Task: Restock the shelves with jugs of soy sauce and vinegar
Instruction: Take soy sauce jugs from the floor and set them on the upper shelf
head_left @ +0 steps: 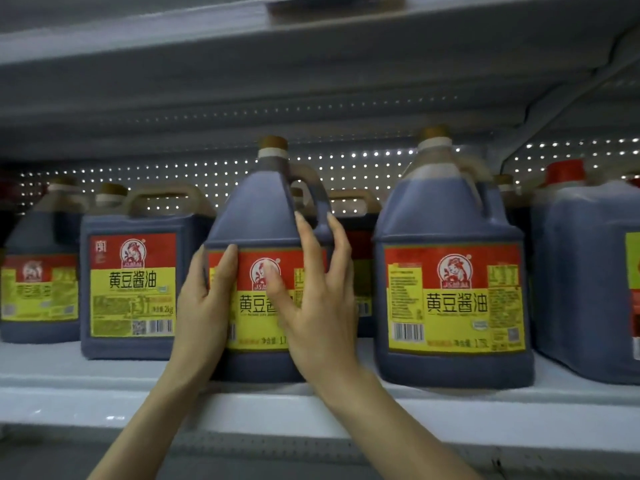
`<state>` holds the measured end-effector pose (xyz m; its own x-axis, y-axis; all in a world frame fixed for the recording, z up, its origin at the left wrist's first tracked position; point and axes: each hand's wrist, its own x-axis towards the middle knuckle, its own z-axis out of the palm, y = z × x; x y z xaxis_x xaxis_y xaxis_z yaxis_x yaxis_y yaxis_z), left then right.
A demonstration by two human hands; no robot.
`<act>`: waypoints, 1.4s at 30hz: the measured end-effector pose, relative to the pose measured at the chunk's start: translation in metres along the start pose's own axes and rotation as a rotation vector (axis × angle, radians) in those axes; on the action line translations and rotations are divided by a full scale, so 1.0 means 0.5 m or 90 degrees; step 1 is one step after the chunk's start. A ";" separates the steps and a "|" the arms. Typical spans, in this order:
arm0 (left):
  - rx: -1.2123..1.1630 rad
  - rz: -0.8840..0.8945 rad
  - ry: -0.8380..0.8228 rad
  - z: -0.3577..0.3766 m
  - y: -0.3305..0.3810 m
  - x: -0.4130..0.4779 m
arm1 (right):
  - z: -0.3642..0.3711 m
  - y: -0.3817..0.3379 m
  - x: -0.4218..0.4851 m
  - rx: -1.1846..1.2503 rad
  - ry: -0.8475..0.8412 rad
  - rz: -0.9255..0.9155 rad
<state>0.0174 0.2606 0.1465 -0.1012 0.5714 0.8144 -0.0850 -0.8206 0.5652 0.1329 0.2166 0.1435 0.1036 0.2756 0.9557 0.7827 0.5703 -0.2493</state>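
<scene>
A dark soy sauce jug with a brown cap and a red and yellow label stands upright at the front of the white shelf, in the middle of the view. My left hand wraps round its left side, thumb lying on the label. My right hand lies flat against its front right, fingers straight and reaching up to the shoulder and the handle, thumb on the label. The jug's lower label is hidden by both hands.
More soy sauce jugs line the shelf: a tall one close on the right, a square one on the left, another at far left. A red-capped jug stands far right. The upper shelf hangs low overhead.
</scene>
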 end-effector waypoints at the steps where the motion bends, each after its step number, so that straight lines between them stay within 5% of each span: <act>1: 0.038 0.024 0.003 -0.002 -0.005 -0.002 | 0.001 0.002 0.001 -0.012 0.005 -0.006; 6: 0.317 0.274 0.023 -0.003 -0.015 -0.007 | 0.009 0.008 -0.007 -0.077 0.005 -0.046; 10: 0.407 0.354 0.015 -0.004 -0.024 -0.001 | 0.011 0.004 -0.018 -0.126 -0.017 -0.066; 25: 0.452 0.333 -0.023 0.001 -0.030 0.007 | 0.009 0.002 -0.009 -0.154 -0.090 0.004; 37: 0.778 0.183 -0.282 -0.074 0.082 -0.038 | -0.088 -0.079 0.005 -0.400 -0.352 0.084; 42: 0.760 0.223 -0.297 -0.099 0.101 -0.113 | -0.174 -0.095 -0.096 -0.458 -0.322 0.016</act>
<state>-0.0302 0.1872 0.1224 0.4280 0.4684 0.7729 0.8172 -0.5659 -0.1096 0.1442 0.1089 0.1232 -0.0249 0.6885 0.7249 0.9984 -0.0193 0.0526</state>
